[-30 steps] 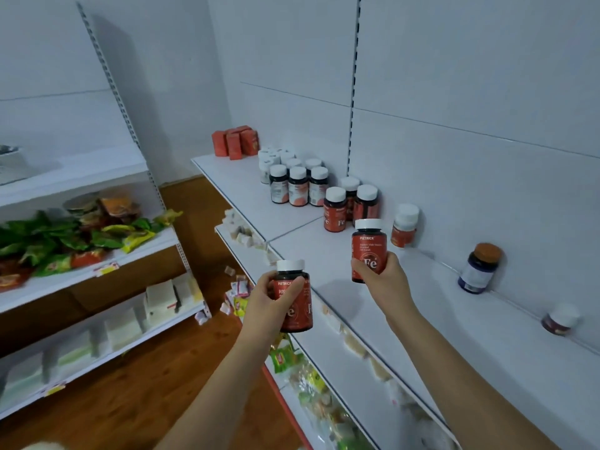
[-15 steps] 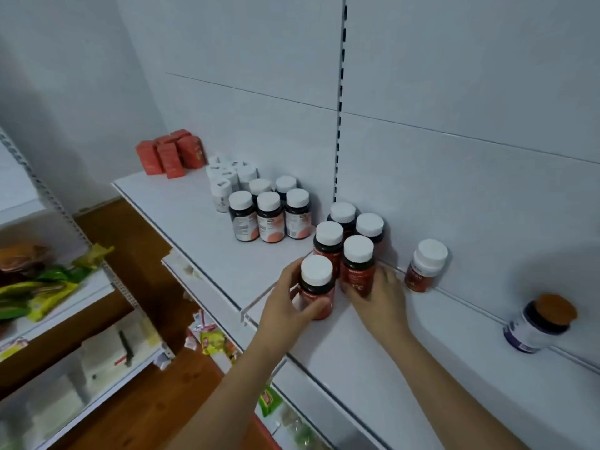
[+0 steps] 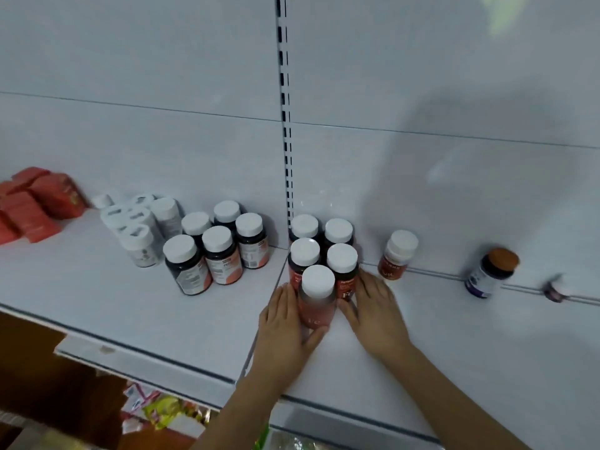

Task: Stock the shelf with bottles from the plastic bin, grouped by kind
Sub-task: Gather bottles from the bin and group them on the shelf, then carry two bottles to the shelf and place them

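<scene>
One head-worn camera looks forward and down from close above the white shelf [image 3: 97, 303], facing its back panel [image 3: 162, 60]; the shelf's front edge crosses the lower frame.

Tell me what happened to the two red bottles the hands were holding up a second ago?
Both came down onto the shelf and joined the red group. The left hand still curls round the front red bottle; the right hand rests beside the bottle behind it. The dark bottles and orange-capped bottle stayed put.
</scene>
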